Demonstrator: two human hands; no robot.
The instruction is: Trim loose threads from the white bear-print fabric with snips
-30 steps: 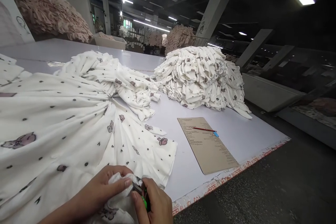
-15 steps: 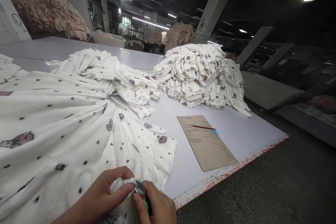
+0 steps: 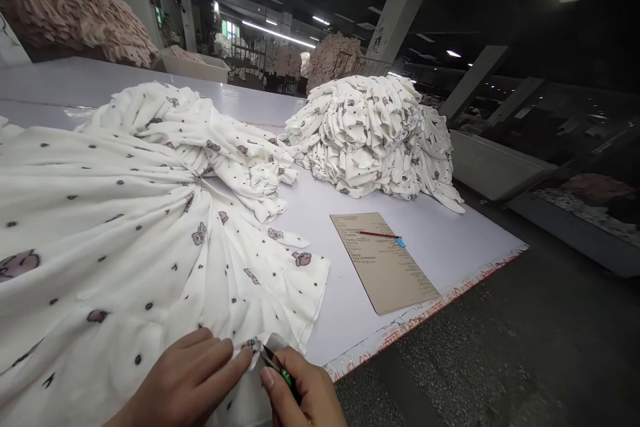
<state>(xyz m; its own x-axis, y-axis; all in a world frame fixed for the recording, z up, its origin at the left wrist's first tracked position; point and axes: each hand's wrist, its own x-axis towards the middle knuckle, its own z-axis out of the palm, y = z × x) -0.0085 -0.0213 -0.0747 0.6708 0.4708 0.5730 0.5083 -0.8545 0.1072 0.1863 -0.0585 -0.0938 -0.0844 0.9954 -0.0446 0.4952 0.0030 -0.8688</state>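
White fleecy fabric with a print of small animals and dots spreads over the left of the table, gathered into folds around one point. At its lower edge my left hand is closed on the cloth, fingers together and thumb hidden beneath. My right hand grips a pair of thread snips with dark blades and a green part. Their blades point left at the cloth edge, close to my left fingertips. Whether they touch the cloth I cannot tell.
A tall pile of the same fabric stands farther back on the white table. Brown cardboard with writing lies right of the cloth, a red pencil on it. Beyond the table's right edge are bins on the floor.
My left hand has turned over so its back faces up, fingers stretched along the cloth edge. The snips have moved slightly right and their blades now show. The whole view has shifted a little.
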